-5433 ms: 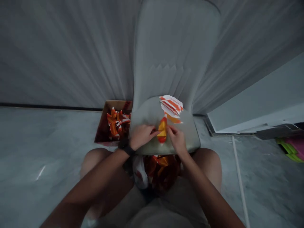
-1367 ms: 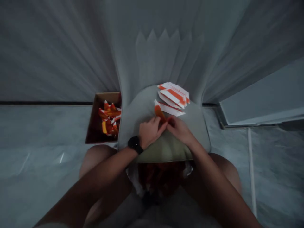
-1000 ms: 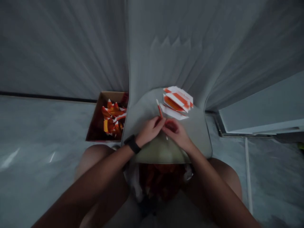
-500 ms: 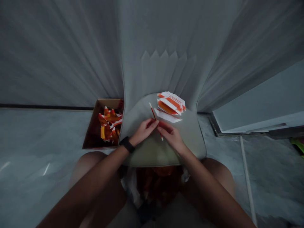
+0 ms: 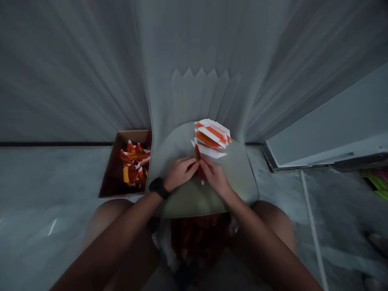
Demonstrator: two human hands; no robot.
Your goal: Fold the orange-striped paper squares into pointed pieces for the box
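Head view: left hand [image 5: 181, 173] and right hand [image 5: 215, 176] are meeting over the middle of the chair seat [image 5: 169, 151], fingertips of both pinching one folded red-orange paper piece [image 5: 201, 175], its white tips pointing toward the seat's back and front. A stack of white-and-orange folded papers [image 5: 214, 133] is lying on the seat's rear half. Left of the seat, an open box [image 5: 106, 182] is holding similar orange pieces [image 5: 135, 154].
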